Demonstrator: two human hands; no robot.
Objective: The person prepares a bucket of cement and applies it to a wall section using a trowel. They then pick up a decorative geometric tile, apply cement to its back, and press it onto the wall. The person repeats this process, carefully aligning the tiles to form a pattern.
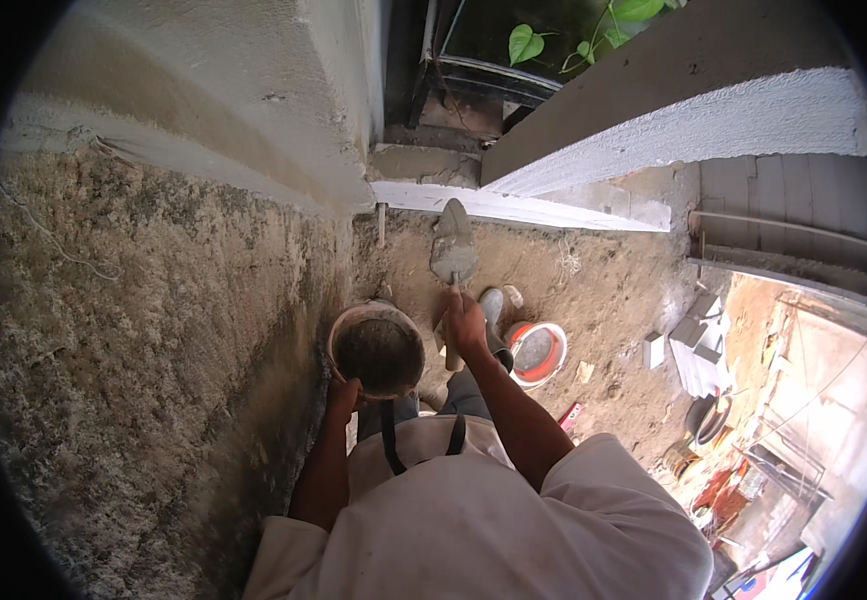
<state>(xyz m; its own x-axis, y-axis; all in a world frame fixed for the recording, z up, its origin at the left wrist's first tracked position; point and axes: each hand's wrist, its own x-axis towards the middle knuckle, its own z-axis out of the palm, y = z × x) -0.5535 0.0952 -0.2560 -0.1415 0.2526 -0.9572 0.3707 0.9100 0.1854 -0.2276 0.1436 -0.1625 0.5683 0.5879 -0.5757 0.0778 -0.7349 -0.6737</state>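
My left hand (348,394) is closed on the near left edge of a round bucket (350,318), which has dark, wet-looking mortar (382,355) inside. The bucket is up against the rough wall, in front of my legs. In my right hand (467,324) is the handle of a pointed trowel (454,243), its grey, mortar-smeared blade directed away from me toward the white ledge (524,207). The trowel is to the right of the bucket and apart from it. My left fingers are partly hidden under the bucket's side.
A rough, stained wall (154,330) rises close on my left. An orange-and-white bucket (558,350) with grey contents stands right of my boot (494,305). A small red tool (573,415) and white blocks (654,350) lie farther right. Overhead, a plastered beam (694,130) slants across.
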